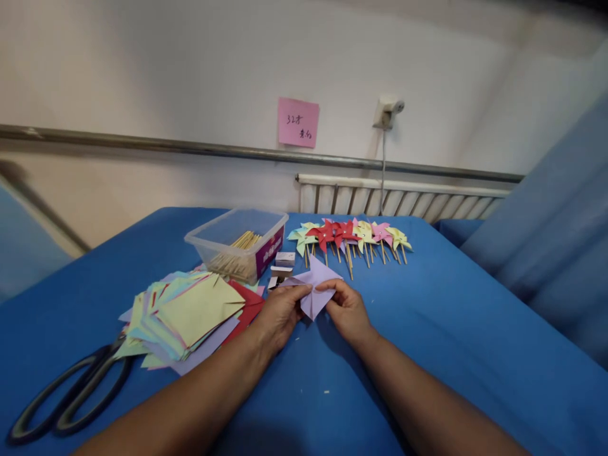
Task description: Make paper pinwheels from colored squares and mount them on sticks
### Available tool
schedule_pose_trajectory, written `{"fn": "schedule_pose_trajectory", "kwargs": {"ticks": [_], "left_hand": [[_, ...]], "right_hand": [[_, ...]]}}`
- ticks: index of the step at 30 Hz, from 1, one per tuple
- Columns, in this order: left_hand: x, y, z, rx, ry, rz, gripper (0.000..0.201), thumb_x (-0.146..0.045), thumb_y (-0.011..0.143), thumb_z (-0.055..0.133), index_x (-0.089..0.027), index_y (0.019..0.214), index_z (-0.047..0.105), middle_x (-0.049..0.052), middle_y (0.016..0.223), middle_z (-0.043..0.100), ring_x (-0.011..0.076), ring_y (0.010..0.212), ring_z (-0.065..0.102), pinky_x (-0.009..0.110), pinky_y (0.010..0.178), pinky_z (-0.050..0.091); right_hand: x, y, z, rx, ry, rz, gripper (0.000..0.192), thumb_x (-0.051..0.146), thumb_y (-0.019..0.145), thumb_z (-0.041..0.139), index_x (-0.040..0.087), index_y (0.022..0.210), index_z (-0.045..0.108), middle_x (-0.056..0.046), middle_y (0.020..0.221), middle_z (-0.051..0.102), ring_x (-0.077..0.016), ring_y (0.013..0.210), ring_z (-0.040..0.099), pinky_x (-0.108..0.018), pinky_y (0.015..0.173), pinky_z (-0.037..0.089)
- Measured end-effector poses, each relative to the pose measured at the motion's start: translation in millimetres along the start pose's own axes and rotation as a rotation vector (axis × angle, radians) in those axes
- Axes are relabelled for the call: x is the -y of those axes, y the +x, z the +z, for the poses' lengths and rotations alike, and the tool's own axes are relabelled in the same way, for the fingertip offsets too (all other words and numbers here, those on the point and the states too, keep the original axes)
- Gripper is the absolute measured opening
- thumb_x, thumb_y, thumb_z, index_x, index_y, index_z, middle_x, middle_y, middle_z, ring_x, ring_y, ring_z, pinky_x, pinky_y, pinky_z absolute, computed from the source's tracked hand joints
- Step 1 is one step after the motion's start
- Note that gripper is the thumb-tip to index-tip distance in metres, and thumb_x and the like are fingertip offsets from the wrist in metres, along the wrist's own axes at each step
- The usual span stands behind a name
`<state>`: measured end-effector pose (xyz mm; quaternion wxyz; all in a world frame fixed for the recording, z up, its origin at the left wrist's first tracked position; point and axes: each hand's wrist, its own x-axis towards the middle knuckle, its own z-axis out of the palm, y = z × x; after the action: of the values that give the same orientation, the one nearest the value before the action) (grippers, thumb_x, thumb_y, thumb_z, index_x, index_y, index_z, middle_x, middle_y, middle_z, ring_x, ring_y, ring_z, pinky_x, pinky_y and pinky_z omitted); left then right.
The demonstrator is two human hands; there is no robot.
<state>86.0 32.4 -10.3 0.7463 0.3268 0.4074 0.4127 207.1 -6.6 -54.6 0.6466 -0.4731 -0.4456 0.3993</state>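
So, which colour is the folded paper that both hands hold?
Pale purple: the folded paper shows best in the head view.

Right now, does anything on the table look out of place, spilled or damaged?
Nothing is spilled or damaged. The paper stack is loosely fanned, with sheets askew, and partly covers the scissors. Both hands, left and right, hold a purple paper.

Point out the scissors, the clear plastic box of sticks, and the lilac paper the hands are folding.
scissors (71,396): head view, on the dark handle loops.
clear plastic box (223,244): head view, on its near left wall.
lilac paper (317,277): head view, on the flat upper part between both hands.
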Motion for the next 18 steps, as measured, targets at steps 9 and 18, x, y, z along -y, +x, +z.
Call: {"fn": "schedule_pose_trajectory", "kwargs": {"ticks": [9,18], "left_hand": [[0.1,25.6,6.7,0.07,0.015,0.099,0.026,-0.016,0.056,0.078,-0.012,0.081,0.07,0.004,0.067,0.07,0.0137,0.058,0.062,0.024,0.059,0.048],[7.6,33.1,4.3,0.114,0.018,0.118,0.024,-0.018,0.056,0.08,-0.012,0.077,0.07,0.005,0.067,0.07,0.0146,0.059,0.062,0.025,0.061,0.049]], "right_hand": [[6.5,13.9,-1.5,-0.029,0.094,0.069,0.017,0.021,0.062,0.067,0.018,0.079,0.065,0.003,0.06,0.061,-0.0104,0.053,0.051,-0.021,0.052,0.038],[2.7,18.3,-5.1,-0.156,0.174,0.113,0.032,0.045,0.066,0.074,0.015,0.073,0.063,-0.001,0.061,0.063,-0.0114,0.053,0.054,-0.024,0.054,0.039]]}}
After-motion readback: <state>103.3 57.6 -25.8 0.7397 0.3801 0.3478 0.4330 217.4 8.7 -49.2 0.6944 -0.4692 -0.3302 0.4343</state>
